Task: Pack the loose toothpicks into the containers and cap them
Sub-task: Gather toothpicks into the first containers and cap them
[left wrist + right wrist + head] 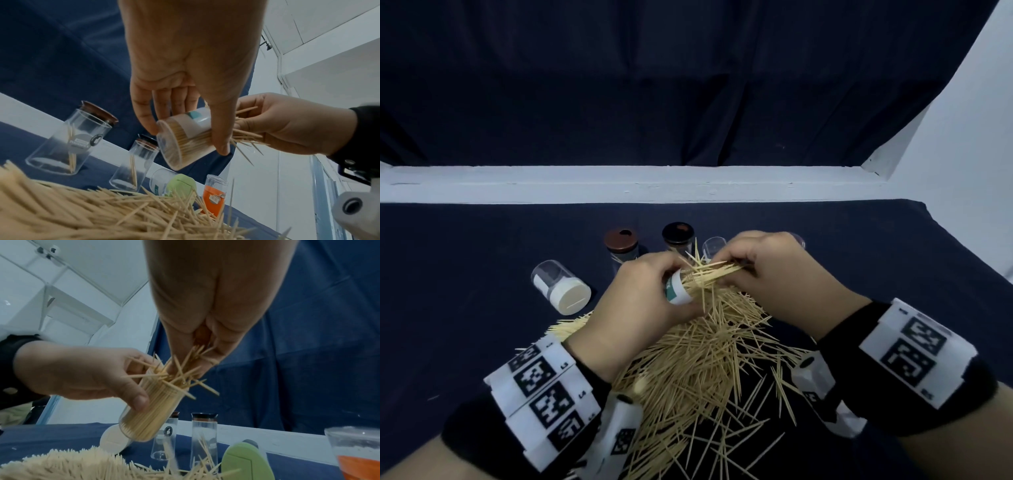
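Head view, we see the left hand (640, 308) gripping a clear toothpick container (185, 138), tilted above the loose toothpick pile (698, 370), nearly full, the right hand (774, 270) pinching a toothpick bundle (717, 272) at its mouth, a white-capped container (561, 286) left of the pile, seemingly on its side.

The toothpicks (698, 356) are thin pale wood, dry and matt. The tub (185, 139) packed with them is clear, shiny plastic with a paper label. The bench (465, 308) is covered with dark blue cloth, soft and matt, with a few creases. The two tall jars (68, 142) look like clear, glossy glass or plastic; which one is hard to tell. The brown lid (620, 240) looks smooth with a slight shine. The white cap (571, 296) is smooth matt plastic. The green cap (246, 462) is smooth plastic too. The wrist bands (544, 390) look like white printed paper or card over black cloth.
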